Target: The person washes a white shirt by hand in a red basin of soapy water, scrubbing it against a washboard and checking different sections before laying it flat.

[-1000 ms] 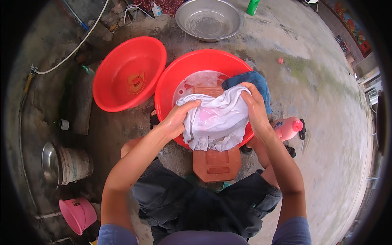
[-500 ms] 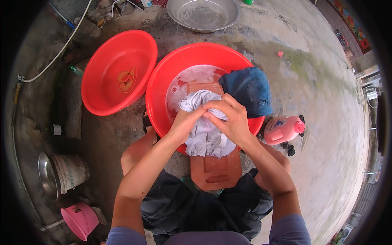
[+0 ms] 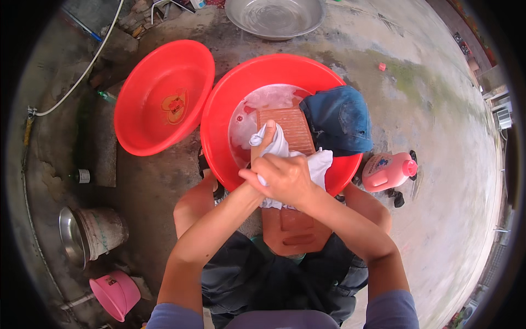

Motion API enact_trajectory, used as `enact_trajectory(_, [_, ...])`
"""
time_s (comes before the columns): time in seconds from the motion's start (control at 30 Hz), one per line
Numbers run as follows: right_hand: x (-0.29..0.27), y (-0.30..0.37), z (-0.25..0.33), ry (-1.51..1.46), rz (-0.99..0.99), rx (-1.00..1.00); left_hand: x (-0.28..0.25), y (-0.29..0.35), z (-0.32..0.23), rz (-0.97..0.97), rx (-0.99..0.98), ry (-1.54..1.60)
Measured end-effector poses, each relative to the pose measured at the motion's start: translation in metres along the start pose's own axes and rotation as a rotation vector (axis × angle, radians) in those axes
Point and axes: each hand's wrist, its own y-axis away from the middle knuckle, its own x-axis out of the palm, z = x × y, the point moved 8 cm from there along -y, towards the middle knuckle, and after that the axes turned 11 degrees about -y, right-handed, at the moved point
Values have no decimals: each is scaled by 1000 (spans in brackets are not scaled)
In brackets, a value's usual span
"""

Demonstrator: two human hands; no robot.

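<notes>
A white cloth garment [image 3: 320,166] is bunched over a brown ribbed washboard [image 3: 286,123]. My right hand [image 3: 286,178] is closed on the garment, knuckles up, and crosses over my left wrist. Partly hidden behind it, my left hand [image 3: 263,143] also grips the garment, with one digit pointing away from me and a fold of cloth beside it. The washboard leans in a large red basin [image 3: 219,118] of sudsy water [image 3: 241,131], its handled end between my knees. Blue denim [image 3: 342,118] hangs over the basin's right rim.
Another red basin [image 3: 145,98] adjoins on the left; a metal basin [image 3: 274,22] is at the far side. A pink detergent bottle [image 3: 386,172] lies at the right. A pail [image 3: 104,233] and pink bucket [image 3: 118,293] are at the lower left.
My hands have gone from side by side on the garment to crossed, right over left. The garment is gathered tighter, uncovering more of the washboard's ribs. The view has shifted slightly.
</notes>
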Motion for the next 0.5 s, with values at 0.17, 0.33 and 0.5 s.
enact_trajectory(0.17, [36, 18, 13, 206, 188, -76, 24, 7, -12, 523, 227, 436])
enact_trajectory(0.33, [38, 10, -27, 274, 247, 100, 40, -10, 10, 71, 105, 231])
enact_trajectory(0.5, [5, -19, -43, 284, -6, 172, 49, -10, 1, 684, 202, 628])
